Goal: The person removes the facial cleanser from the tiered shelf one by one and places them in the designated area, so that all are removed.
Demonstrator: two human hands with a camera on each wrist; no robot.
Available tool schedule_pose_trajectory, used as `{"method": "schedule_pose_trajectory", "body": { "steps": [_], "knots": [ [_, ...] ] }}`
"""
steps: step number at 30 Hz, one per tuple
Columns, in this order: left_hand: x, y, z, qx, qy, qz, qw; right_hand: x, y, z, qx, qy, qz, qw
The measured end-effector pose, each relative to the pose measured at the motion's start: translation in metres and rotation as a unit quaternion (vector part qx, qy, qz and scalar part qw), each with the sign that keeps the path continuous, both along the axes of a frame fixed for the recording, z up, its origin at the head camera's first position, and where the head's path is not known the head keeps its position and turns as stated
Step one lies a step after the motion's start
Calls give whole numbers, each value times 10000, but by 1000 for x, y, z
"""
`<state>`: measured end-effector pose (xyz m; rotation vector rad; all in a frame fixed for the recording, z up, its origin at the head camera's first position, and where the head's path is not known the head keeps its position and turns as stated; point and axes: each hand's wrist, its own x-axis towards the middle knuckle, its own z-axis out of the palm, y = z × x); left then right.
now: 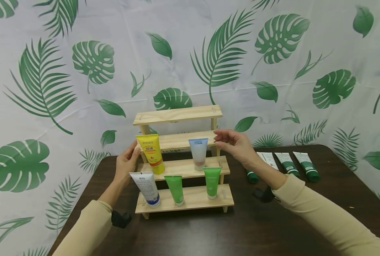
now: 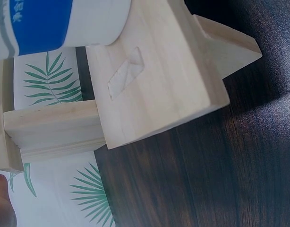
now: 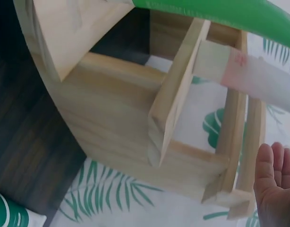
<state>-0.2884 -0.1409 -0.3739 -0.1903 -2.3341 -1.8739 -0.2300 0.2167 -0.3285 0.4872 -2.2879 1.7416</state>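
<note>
Your stepped wooden rack (image 1: 177, 113) stands near the back edge of the tabletop (image 1: 209, 234), closer to the back left corner than the right, its tiers probably staggered so each row shows. Your left hand (image 1: 126, 160) is at the rack's left edge by the yellow tube (image 1: 151, 153); I cannot tell whether its fingers grasp anything. Your right hand (image 1: 236, 144) is beside the right edge, fingers relaxed and holding nothing. That flanking pose would suit steadying the rack. The yellow tube, pale tube (image 1: 198, 153), white-and-blue tube (image 1: 147, 186) and green tubes (image 1: 176, 190) stand on their caps, likely the stablest end, while green-capped tubes (image 1: 286, 163) lie towards the back right corner
</note>
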Motion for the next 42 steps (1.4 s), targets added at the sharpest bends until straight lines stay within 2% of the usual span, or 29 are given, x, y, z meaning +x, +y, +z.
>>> {"method": "schedule_pose_trajectory", "body": {
  "steps": [12,23,33,42],
  "knots": [
    [-2,-1,-1,-6,-68,-28,10000,-4,-18,-11,-284,-9,232,9993],
    [-2,-1,0,9,-5,-27,10000,-5,-26,-14,-460,-74,389,9982],
    [-2,-1,-1,-54,53,15,10000,-6,-32,-18,-350,-127,329,9988],
    [-2,-1,-1,-1,-40,10,10000,-6,-34,-20,-373,-235,293,9986]
  ]
}}
